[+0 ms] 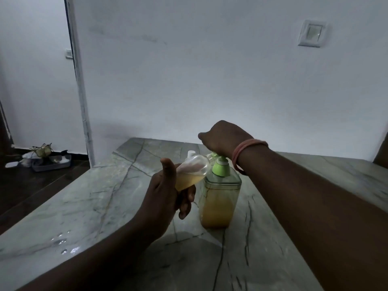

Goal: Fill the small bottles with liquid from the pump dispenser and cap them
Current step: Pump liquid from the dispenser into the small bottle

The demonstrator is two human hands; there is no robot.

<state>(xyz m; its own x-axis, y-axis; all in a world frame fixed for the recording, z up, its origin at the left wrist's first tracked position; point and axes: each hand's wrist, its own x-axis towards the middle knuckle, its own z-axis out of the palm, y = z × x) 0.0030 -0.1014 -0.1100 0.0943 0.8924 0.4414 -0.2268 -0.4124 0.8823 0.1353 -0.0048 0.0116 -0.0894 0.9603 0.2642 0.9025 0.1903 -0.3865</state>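
Left hand (165, 190) grips a small bottle (192, 172), fingers (185, 203) wrapped round its lower part, thumb up; bottle tilted, mouth pointing right toward the pump dispenser (220, 198), roughly half full of amber liquid. Bottle is held off the worktop (84, 206), just left of the dispenser's green pump collar (220, 168), mouth near or at the nozzle, contact not clear. Right hand (222, 138) sits on top of the pump head, fingers curled down over it, pump head mostly hidden under the hand. Pink band (247, 152) on the right wrist. Dispenser stands upright at worktop centre, clear square body, amber liquid filling most of it. A white cap-like thing (191, 153) sits on the worktop behind the bottle, too hidden to identify. Wet spots (63, 242) on the worktop near left. Far left on the floor, a tray (52, 163) with clutter. Wall switch (312, 33) far right.
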